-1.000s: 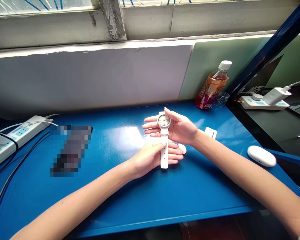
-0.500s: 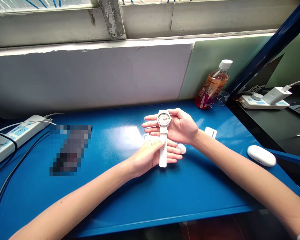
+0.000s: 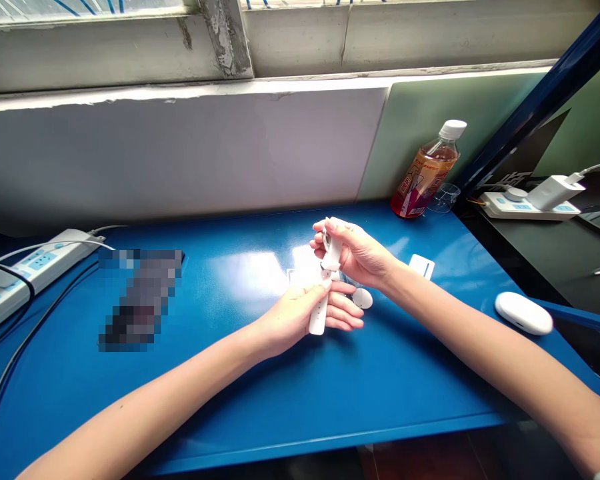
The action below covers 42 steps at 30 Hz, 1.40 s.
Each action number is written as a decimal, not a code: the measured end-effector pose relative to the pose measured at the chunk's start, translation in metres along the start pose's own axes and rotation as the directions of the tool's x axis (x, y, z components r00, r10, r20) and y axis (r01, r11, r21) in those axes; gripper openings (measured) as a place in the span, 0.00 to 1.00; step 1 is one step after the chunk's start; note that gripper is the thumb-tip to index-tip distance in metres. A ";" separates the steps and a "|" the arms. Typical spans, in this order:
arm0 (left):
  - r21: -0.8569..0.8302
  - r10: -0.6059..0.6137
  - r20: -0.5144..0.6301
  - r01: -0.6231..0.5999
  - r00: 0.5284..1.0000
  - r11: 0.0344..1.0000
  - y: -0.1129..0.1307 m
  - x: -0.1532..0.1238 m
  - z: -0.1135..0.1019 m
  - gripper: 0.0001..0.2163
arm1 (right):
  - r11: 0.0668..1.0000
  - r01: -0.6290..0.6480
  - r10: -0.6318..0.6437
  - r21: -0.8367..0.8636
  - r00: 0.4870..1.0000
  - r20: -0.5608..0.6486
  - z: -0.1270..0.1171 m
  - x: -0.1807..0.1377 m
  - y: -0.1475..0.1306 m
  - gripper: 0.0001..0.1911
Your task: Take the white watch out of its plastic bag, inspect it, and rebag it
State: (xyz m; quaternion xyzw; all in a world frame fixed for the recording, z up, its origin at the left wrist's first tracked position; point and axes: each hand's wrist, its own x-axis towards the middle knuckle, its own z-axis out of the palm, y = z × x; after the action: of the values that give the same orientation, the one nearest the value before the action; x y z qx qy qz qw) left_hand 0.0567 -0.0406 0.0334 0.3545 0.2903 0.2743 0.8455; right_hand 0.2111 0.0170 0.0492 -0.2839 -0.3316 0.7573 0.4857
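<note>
A white wristwatch [image 3: 325,280] with a white strap is held between both hands above the blue table [image 3: 260,393]. My right hand [image 3: 363,257] is curled round the watch case, which is turned on edge so the dial faces left. My left hand [image 3: 303,310] pinches the lower strap between thumb and fingers, the strap end sticking out below. A small white oval piece [image 3: 364,298] lies on the table just under my right wrist.
An orange drink bottle [image 3: 424,173] leans at the back right beside a clear cup [image 3: 444,198]. A white card [image 3: 422,266] and a white case [image 3: 523,313] lie to the right. Power strips sit at the far left [image 3: 35,267] and far right [image 3: 525,203]. A blurred patch [image 3: 140,300] lies at the left.
My right hand closed its fingers round the watch case and turned it from dial-up to edge-on. The strap tilted left in my left hand.
</note>
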 end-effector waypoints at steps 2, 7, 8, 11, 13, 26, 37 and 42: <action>0.002 -0.017 0.024 0.017 1.000 1.000 0.001 0.000 0.000 0.20 | 0.999 -0.037 0.037 -0.012 0.998 0.051 0.001 -0.001 0.001 0.14; 0.003 -0.018 0.044 0.018 0.999 1.000 0.002 -0.001 0.000 0.20 | 0.994 -0.093 0.105 -0.058 0.960 0.258 0.000 -0.006 0.002 0.15; 0.004 -0.024 0.050 0.024 0.998 1.000 0.002 -0.001 -0.001 0.19 | 0.994 -0.095 0.107 -0.057 0.955 0.278 -0.001 -0.006 0.002 0.15; 0.015 -0.015 0.044 0.015 0.999 1.000 0.001 -0.001 -0.003 0.18 | 0.991 -0.125 0.135 -0.052 0.939 0.316 -0.006 -0.005 0.002 0.17; 0.020 0.004 0.035 -0.005 0.999 1.000 0.001 0.000 -0.004 0.16 | 0.987 -0.154 0.160 -0.045 0.931 0.327 -0.010 -0.004 0.002 0.17; -0.007 -0.015 0.099 0.016 0.995 1.000 0.001 0.001 -0.007 0.14 | 0.987 -0.128 0.152 -0.094 0.934 0.324 -0.009 -0.003 0.002 0.22; 0.015 -0.022 0.139 0.020 0.990 1.000 -0.002 -0.001 -0.007 0.15 | 0.970 -0.237 0.236 -0.046 0.886 0.398 -0.010 -0.002 0.003 0.19; 0.014 -0.012 0.122 0.011 0.992 1.000 -0.002 0.000 -0.008 0.15 | 0.971 -0.235 0.238 -0.052 0.905 0.354 -0.008 -0.003 -0.001 0.21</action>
State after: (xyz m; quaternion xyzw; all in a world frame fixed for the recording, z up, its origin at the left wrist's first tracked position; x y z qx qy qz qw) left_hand 0.0519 -0.0383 0.0269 0.3745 0.2421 0.2453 0.8608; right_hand 0.2186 0.0158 0.0454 -0.1815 -0.3806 0.8481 0.3208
